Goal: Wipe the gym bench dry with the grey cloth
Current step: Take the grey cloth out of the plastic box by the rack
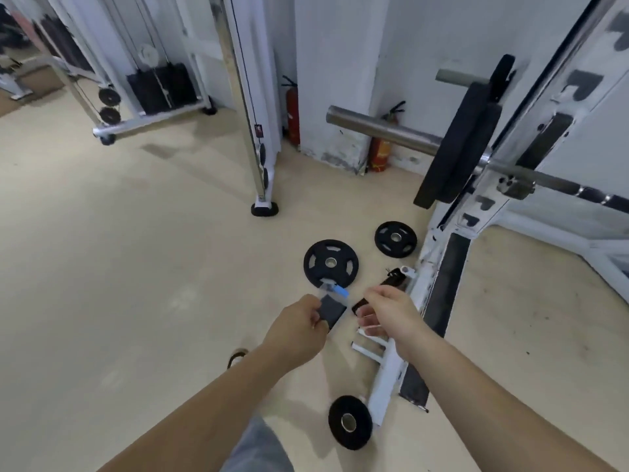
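Grey cloth, folded small with a blue-and-clear tag or wrapper at its far end, sits pinched in the left hand, held in the air over the beige floor, just near of a black weight plate. Looks oblong, long axis running near-left to far-right, tagged end pointing far toward the plate. Right hand hovers just right of the cloth, fingers half curled; seems to touch a thin dark strip, though cannot tell whether truly gripping it or merely in front of it.

Judged step: readying the cloth before any wiping. Best done by shaking or unfolding it with both hands into a flat pad, clearing away the tag, then turning right toward the white rack frame. No padded bench surface clearly in sight; only a dark panel along the frame, so worth locating the wet area first. Wiping along the pad's length in overlapping passes likely dries fastest. Loaded barbell juts out at far right: mind the head.
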A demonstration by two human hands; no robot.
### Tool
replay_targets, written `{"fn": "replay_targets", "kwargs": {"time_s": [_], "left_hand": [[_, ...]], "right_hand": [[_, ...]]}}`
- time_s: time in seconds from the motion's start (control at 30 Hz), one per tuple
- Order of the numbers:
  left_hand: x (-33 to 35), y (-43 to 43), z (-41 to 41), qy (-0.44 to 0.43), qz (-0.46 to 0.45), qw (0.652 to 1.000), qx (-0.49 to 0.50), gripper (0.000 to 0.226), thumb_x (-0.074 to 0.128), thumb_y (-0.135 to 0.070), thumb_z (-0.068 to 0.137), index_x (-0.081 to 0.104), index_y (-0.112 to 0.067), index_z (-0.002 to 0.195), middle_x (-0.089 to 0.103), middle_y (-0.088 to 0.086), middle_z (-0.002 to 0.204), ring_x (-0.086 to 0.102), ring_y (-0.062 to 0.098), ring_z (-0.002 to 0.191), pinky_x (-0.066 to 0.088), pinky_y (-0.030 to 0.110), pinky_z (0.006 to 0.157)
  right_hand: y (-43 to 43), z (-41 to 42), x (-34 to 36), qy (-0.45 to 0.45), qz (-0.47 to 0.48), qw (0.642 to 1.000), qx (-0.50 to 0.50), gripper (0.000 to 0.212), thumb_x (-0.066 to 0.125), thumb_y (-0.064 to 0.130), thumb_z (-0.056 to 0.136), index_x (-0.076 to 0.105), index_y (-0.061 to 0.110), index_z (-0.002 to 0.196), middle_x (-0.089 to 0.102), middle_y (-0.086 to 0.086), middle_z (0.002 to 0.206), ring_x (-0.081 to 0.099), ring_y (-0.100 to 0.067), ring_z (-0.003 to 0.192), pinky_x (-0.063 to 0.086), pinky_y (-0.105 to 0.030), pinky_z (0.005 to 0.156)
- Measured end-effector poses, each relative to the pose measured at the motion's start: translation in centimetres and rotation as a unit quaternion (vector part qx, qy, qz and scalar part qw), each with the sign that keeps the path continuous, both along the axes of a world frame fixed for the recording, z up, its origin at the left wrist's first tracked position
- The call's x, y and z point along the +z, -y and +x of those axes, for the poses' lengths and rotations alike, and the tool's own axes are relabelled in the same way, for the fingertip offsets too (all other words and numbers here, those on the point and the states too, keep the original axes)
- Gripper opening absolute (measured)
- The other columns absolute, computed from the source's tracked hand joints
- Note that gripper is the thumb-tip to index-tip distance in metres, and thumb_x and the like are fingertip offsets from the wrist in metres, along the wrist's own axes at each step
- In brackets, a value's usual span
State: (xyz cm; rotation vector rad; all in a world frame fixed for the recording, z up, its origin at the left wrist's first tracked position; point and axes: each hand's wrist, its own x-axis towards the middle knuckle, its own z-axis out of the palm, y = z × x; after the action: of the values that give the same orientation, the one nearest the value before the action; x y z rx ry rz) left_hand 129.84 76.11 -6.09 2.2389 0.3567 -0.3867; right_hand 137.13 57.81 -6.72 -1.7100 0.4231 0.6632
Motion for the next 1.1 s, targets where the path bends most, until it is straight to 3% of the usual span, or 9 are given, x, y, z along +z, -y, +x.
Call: {"fn": "replay_targets", "kwargs": {"time_s": [0.13,0.37,0.6,0.67,0.77,0.9,1.0,1.03,1.1], "left_hand": [[-5.4,-5.2,9.2,-0.034,0.042,0.994,-0.098,0.020,0.055,-0.020,0.096,0.063,-0.015,0.114,0.059,0.000,0.112,0.057,0.016,0.094,0.042,0.022,0.077],[-13.4,-8.4,19.3,-0.073,0.036,0.973,-0.214,0.026,0.055,-0.024,0.096,0.060,-0.020,0.122,0.058,-0.001,0.119,0.059,0.018,0.097,0.048,0.026,0.081],[-31.4,-8.9,23.1,-0.137,0.044,0.955,-0.260,0.028,0.054,-0.020,0.097,0.059,-0.018,0.125,0.051,-0.004,0.116,0.057,0.018,0.099,0.048,0.023,0.080],[-38.1,-8.8,23.7,-0.156,0.042,0.952,-0.261,0.013,0.056,-0.019,0.096,0.058,-0.030,0.103,0.047,-0.005,0.110,0.053,0.018,0.095,0.051,0.028,0.083],[-48.1,-7.9,25.2,-0.170,0.040,0.950,-0.257,0.040,0.055,-0.015,0.095,0.030,-0.038,0.074,0.046,-0.004,0.106,0.054,0.021,0.091,0.053,0.031,0.084],[-60.2,-6.1,27.6,-0.184,0.020,0.960,-0.210,0.024,0.055,-0.012,0.094,0.040,-0.029,0.085,0.060,0.007,0.110,0.064,0.030,0.102,0.057,0.039,0.090],[-67.8,-3.9,29.6,-0.189,-0.029,0.973,-0.130,0.011,0.055,-0.016,0.096,0.053,-0.024,0.103,0.058,0.003,0.114,0.063,0.027,0.105,0.053,0.036,0.090],[-70.2,-3.2,30.2,-0.188,-0.025,0.975,-0.114,0.027,0.055,-0.017,0.097,0.055,-0.018,0.124,0.057,0.003,0.123,0.061,0.026,0.109,0.049,0.032,0.089],[-74.1,-2.5,31.2,-0.183,-0.005,0.977,-0.107,0.057,0.055,-0.020,0.096,0.039,-0.013,0.151,0.047,0.006,0.148,0.053,0.029,0.127,0.045,0.032,0.097]], "right_hand": [[-4.2,5.5,-4.2,-0.030,-0.007,0.995,-0.092,0.015,0.056,0.022,0.102,0.066,0.011,0.103,0.070,-0.012,0.082,0.064,-0.027,0.074,0.054,-0.034,0.063],[-7.9,12.4,-10.8,-0.084,-0.014,0.977,-0.195,0.021,0.056,0.025,0.100,0.068,0.011,0.109,0.073,-0.009,0.083,0.066,-0.024,0.072,0.057,-0.037,0.070],[-9.2,14.2,-28.7,-0.111,-0.020,0.962,-0.248,0.017,0.055,0.028,0.101,0.067,0.017,0.101,0.077,-0.010,0.084,0.070,-0.025,0.075,0.062,-0.046,0.084],[-9.3,14.1,-35.2,-0.123,-0.011,0.957,-0.262,0.017,0.055,0.025,0.101,0.067,0.014,0.103,0.075,-0.010,0.081,0.069,-0.025,0.075,0.061,-0.043,0.081],[-9.0,14.2,-45.1,-0.126,-0.012,0.955,-0.268,0.020,0.056,0.024,0.100,0.067,0.009,0.107,0.074,-0.010,0.081,0.067,-0.024,0.073,0.059,-0.041,0.076],[-8.3,15.6,-56.2,-0.111,-0.052,0.957,-0.261,0.024,0.055,0.023,0.099,0.063,0.008,0.117,0.069,-0.006,0.095,0.065,-0.024,0.080,0.054,-0.037,0.076],[-7.0,17.5,-63.3,-0.090,-0.113,0.962,-0.230,0.037,0.056,0.034,0.098,0.053,0.027,0.134,0.066,0.001,0.112,0.068,-0.025,0.102,0.057,-0.045,0.097],[-6.7,18.0,-65.3,-0.086,-0.124,0.963,-0.224,0.037,0.055,0.035,0.098,0.052,0.029,0.134,0.066,0.002,0.111,0.067,-0.025,0.103,0.056,-0.047,0.099],[-6.5,18.7,-68.7,-0.091,-0.128,0.967,-0.203,0.041,0.053,0.036,0.099,0.050,0.027,0.139,0.066,-0.001,0.117,0.065,-0.026,0.107,0.055,-0.047,0.101]]}}
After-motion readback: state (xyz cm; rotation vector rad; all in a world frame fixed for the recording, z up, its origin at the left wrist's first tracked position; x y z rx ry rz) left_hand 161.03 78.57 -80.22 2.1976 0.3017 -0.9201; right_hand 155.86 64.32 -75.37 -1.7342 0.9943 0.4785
